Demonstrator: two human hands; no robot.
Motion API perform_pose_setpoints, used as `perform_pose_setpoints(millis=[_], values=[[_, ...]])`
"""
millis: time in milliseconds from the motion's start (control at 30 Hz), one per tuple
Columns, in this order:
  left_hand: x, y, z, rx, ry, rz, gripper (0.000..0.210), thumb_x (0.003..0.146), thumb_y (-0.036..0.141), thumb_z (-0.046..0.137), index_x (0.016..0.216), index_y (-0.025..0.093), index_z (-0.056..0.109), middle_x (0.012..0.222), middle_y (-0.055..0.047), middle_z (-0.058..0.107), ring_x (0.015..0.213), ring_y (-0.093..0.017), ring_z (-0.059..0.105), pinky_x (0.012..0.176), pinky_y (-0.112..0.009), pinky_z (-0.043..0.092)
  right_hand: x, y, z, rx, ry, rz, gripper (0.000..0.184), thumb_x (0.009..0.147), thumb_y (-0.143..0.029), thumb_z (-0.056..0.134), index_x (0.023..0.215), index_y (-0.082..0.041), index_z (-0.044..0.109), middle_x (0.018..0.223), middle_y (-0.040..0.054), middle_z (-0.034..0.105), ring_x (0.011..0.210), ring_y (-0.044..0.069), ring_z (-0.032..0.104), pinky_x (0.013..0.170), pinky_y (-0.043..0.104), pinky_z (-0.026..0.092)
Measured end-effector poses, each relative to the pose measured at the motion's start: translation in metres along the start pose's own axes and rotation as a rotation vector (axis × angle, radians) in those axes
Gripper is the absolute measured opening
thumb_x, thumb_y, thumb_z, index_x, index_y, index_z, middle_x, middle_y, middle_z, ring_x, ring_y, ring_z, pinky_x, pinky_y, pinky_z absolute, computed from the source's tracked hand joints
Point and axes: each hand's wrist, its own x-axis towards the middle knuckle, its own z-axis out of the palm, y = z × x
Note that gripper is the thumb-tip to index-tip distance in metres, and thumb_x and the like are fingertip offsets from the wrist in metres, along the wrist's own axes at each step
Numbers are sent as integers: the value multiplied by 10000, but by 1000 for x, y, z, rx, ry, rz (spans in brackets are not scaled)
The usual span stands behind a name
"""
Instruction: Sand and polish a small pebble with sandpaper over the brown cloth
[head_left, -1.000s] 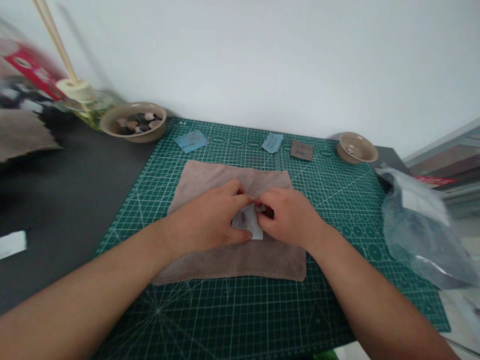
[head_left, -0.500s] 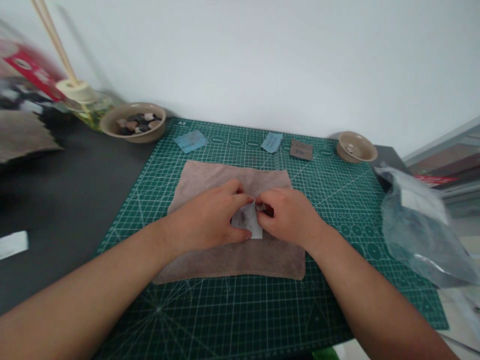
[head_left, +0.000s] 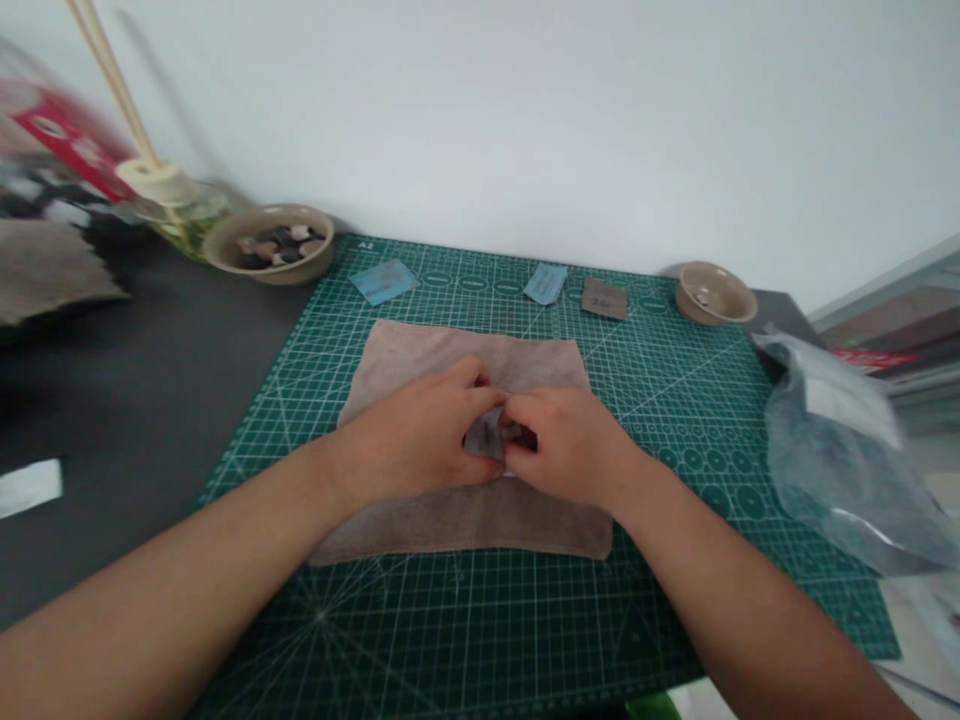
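Note:
A small white-grey sheet lies on a pinkish-brown cloth, mostly covered by my hands. My left hand comes in from the left, its thumb and index finger pressing the sheet's edges against the cloth. Over the right part of the sheet, the fingers of my right hand are closed in a pinch around a small greyish piece. Most of that piece is hidden by the fingers. Both hands' fingertips nearly meet.
Under the cloth is a green cutting mat. Behind lie two bluish patches and a brown one. A bowl of stones stands left, a second bowl right. A clear plastic bag and a reed diffuser flank the mat.
My right hand has slid a little toward me and to the left across the sheet, with the greyish piece in its fingers. My left hand has stayed in place.

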Motion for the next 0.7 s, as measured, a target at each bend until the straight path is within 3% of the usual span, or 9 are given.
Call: perform_pose_setpoints(millis=[100,233,367,533,700], values=[[0,1,-1,1,10,-1,477,778,428,720,1205,222,669,1182,-76,600,935,-247,638,826,-385,490,0,2,-1,-45,49,79,122,854,-237,578,797,-181,669,776,37,690,710,173,583,631,317,334],[1,1,-1,-6,-5,-3,372,772,398,719,1094,213,696,1127,-70,600,923,-248,642,812,-384,490,0,3,-2,3,-8,2,94,823,-222,589,809,-183,673,763,25,681,692,165,575,628,312,337],[1,0,0,3,6,7,472,774,439,724,1192,226,668,1182,-75,589,944,-251,637,830,-390,490,2,4,0,-38,61,94,134,844,-248,572,837,-178,685,773,37,684,709,178,581,635,321,335],[0,0,0,10,-5,-4,332,788,382,696,1071,209,701,1120,-76,595,910,-240,637,809,-381,486,2,1,0,26,-4,-46,107,816,-223,572,797,-173,665,782,32,674,697,162,570,630,311,341],[0,-1,0,10,5,11,523,776,461,733,1242,238,650,1178,-70,581,923,-231,631,819,-375,486,2,3,-2,-36,68,73,123,829,-235,564,805,-176,669,763,36,671,700,174,569,627,321,326]])
